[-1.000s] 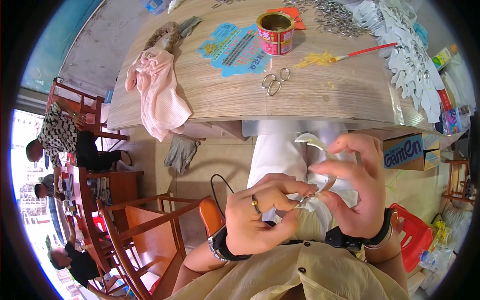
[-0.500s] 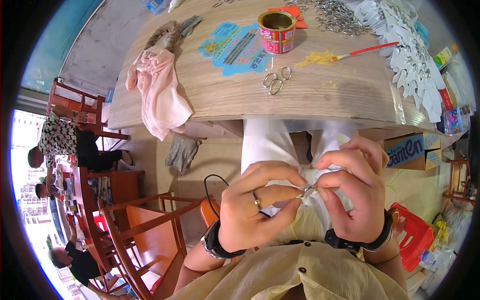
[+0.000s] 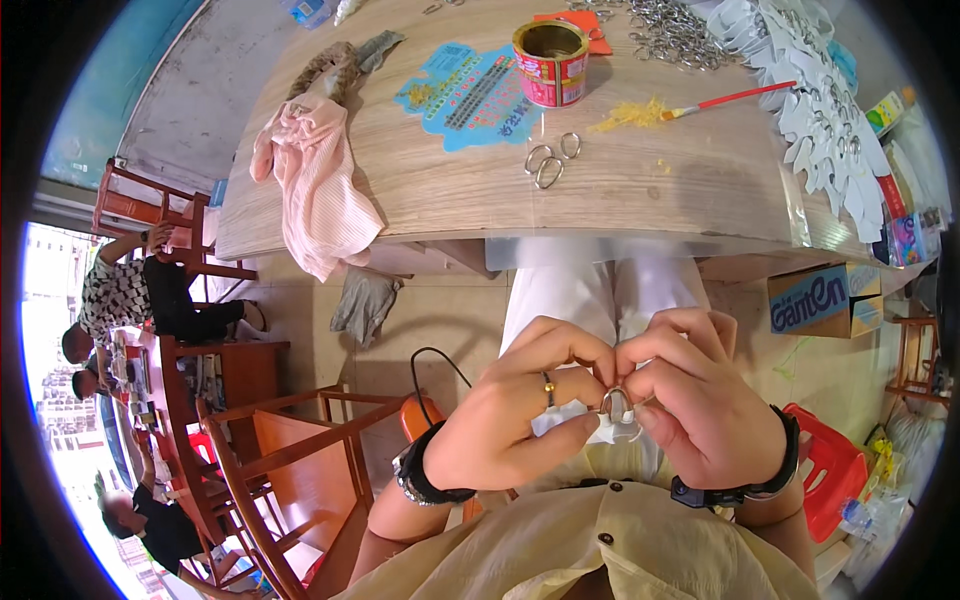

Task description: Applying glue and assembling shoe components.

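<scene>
A silver metal ring [image 3: 607,397] with a small white fabric piece [image 3: 604,430] on it is held over my lap. My left hand [image 3: 520,420] pinches the ring's left side between thumb and fingers; a band with a gold bead circles one finger. From the other side my right hand [image 3: 705,405] pinches the ring and white material, its thumb close to the ring's lower right. The fingers partly hide how the fabric sits on the ring. Several loose metal rings [image 3: 548,174] lie on the table [image 3: 430,205] in front of me.
A red tin can [image 3: 550,80] stands on a blue paper [image 3: 470,100]. Nearby lies a red-handled brush [image 3: 735,97] with yellow residue. Metal rings [image 3: 680,40] and white fabric pieces [image 3: 830,150] pile up at right. Pink cloth [image 3: 315,185] hangs over the table's edge; a wooden chair [image 3: 300,470] stands left.
Both hands have turned and shifted slightly, so the ring between them now shows more clearly. My knees have moved closer together. The things on the table stay put.
</scene>
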`<state>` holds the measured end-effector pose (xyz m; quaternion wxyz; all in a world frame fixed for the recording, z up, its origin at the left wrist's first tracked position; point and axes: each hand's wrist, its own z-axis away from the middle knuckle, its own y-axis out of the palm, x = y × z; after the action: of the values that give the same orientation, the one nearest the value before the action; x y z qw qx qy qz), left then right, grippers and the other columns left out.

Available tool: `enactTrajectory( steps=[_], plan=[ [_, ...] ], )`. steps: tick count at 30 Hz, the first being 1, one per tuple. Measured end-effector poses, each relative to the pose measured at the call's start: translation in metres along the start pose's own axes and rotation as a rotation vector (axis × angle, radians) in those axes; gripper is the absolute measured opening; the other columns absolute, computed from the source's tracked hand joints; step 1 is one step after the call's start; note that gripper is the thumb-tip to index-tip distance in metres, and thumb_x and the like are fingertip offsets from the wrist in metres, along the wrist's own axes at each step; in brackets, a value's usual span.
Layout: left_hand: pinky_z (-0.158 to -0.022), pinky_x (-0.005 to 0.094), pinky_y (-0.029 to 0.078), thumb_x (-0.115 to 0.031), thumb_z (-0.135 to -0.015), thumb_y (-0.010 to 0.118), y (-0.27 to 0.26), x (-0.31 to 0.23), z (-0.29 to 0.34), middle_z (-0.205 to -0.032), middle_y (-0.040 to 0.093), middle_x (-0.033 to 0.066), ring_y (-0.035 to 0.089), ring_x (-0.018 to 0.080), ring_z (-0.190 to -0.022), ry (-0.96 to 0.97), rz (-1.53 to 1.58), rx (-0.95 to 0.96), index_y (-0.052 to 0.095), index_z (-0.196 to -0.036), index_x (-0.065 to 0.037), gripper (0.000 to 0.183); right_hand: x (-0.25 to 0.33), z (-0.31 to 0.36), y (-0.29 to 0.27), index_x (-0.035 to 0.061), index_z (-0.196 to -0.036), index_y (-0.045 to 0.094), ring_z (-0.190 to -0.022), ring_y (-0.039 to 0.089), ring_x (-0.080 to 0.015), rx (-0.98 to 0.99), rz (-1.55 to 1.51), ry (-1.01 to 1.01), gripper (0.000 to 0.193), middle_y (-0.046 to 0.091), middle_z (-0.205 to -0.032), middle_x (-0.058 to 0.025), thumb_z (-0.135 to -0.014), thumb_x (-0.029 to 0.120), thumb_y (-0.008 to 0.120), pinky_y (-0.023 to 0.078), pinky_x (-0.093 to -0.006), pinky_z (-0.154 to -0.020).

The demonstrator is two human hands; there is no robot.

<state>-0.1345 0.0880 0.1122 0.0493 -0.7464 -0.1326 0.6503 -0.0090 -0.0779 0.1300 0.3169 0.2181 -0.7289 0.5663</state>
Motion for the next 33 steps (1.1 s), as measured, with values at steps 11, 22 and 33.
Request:
enactTrajectory(
  steps=[11, 22, 33],
  plan=[
    [-0.079, 0.0326, 0.039, 0.003, -0.063, 0.065, -0.001, 0.01, 0.005, -0.096, 0.053, 0.0073, 0.047, 0.0225, -0.092, -0.069, 0.245, -0.022, 0.064, -0.073, -0.003, 0.012, -0.005, -0.001, 0.003, 0.0099, -0.085, 0.055, -0.097, 0.042, -0.0265, 0.022, -0.105, -0.003, 0.012, 0.054, -0.098, 0.0019, -0.076, 0.003, 0.059, 0.026, -0.0421, -0.078],
    [-0.086, 0.0334, 0.035, 0.001, -0.066, 0.065, 0.003, 0.008, 0.004, -0.097, 0.05, 0.0055, 0.044, 0.0221, -0.095, -0.119, 0.237, 0.018, 0.065, -0.075, -0.005, 0.01, -0.007, 0.001, 0.001, 0.0077, -0.081, 0.053, -0.094, 0.042, -0.0262, 0.023, -0.25, 0.004, 0.008, 0.054, -0.092, -0.001, -0.077, 0.002, 0.056, 0.027, -0.0395, -0.079],
    [-0.08, 0.0285, 0.035, 0.001, -0.067, 0.07, 0.01, 0.012, 0.003, -0.092, 0.045, 0.0052, 0.044, 0.0171, -0.089, -0.124, 0.426, 0.081, 0.07, -0.079, -0.004, 0.013, -0.012, 0.007, -0.003, 0.0089, -0.08, 0.052, -0.092, 0.042, -0.0256, 0.102, -0.521, -0.011, 0.008, 0.052, -0.095, -0.0028, -0.076, 0.002, 0.053, 0.028, -0.0369, -0.083]
  ],
)
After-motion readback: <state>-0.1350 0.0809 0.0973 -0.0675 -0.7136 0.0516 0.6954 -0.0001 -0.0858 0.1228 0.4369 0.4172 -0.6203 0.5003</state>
